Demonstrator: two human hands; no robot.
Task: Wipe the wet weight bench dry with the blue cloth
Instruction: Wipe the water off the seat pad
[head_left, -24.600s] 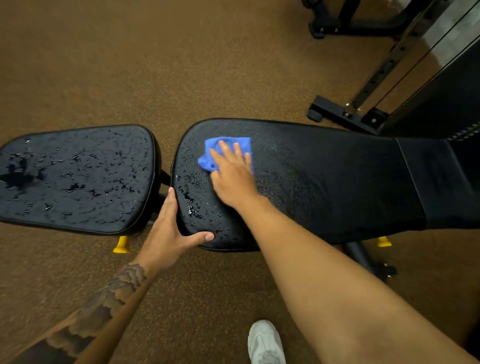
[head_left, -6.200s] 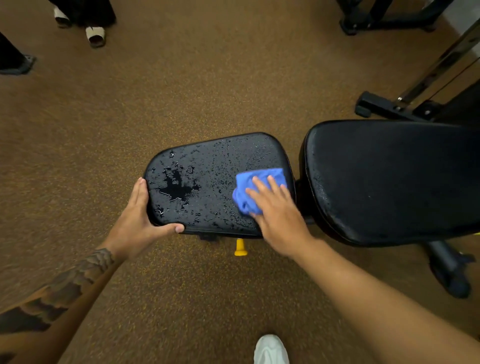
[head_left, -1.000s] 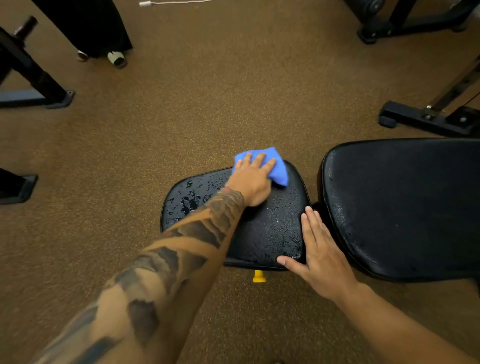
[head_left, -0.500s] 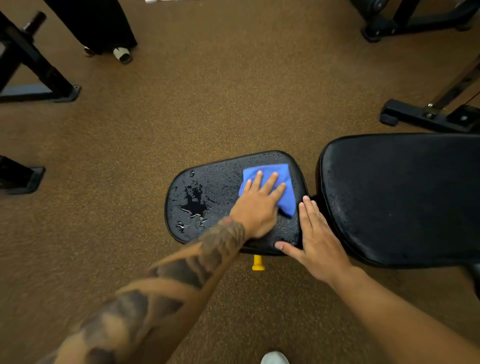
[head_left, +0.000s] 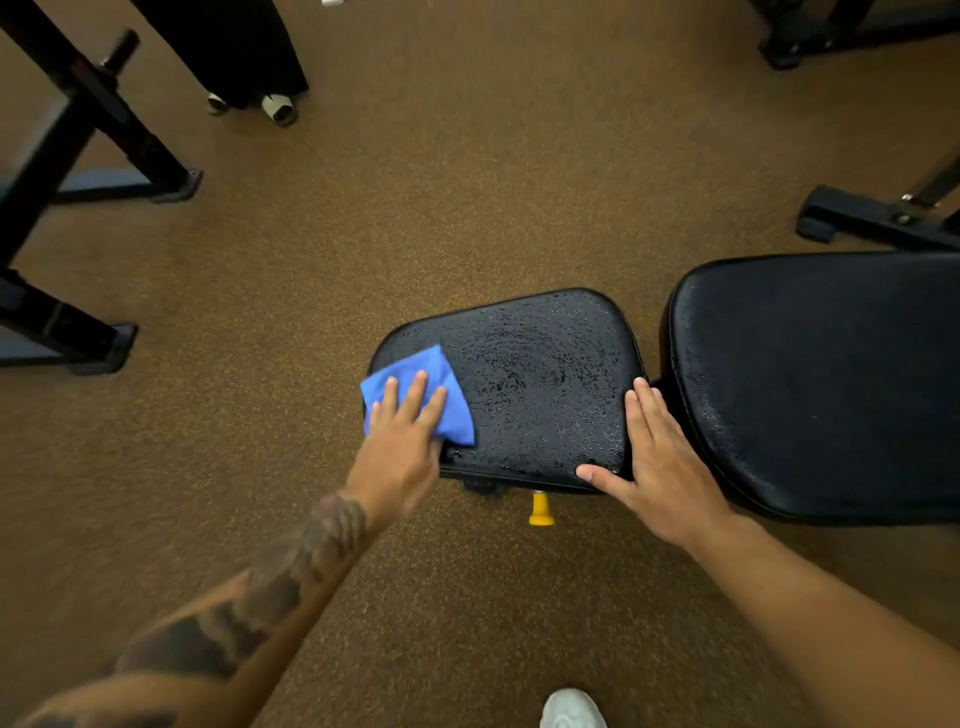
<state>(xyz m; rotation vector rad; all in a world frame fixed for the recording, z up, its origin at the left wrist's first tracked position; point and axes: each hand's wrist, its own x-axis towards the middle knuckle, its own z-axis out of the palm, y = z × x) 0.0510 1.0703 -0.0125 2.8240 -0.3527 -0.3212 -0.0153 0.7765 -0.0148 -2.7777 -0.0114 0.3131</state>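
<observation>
The black weight bench has a small seat pad (head_left: 540, 384) in the middle and a long back pad (head_left: 821, 384) to its right. Fine droplets and smeared swirls cover the seat pad. My left hand (head_left: 400, 441) presses the blue cloth (head_left: 452, 410) flat on the seat pad's left end, fingers spread over it. My right hand (head_left: 660, 462) lies flat on the seat pad's right edge, thumb along the near rim, holding nothing. The back pad shows a few droplets along its left rim.
A yellow knob (head_left: 540, 512) sticks out under the seat pad. Black rack frames (head_left: 93, 135) stand at the left; other machine bases (head_left: 872, 218) lie at the right. A person's feet (head_left: 270, 106) are at the top left. My white shoe (head_left: 571, 709) is below. Brown floor surrounds the bench.
My left hand slid the blue cloth from the right half of the seat pad to its left end; the puddle there is gone, leaving smears. My right hand stayed on the pad's right edge.
</observation>
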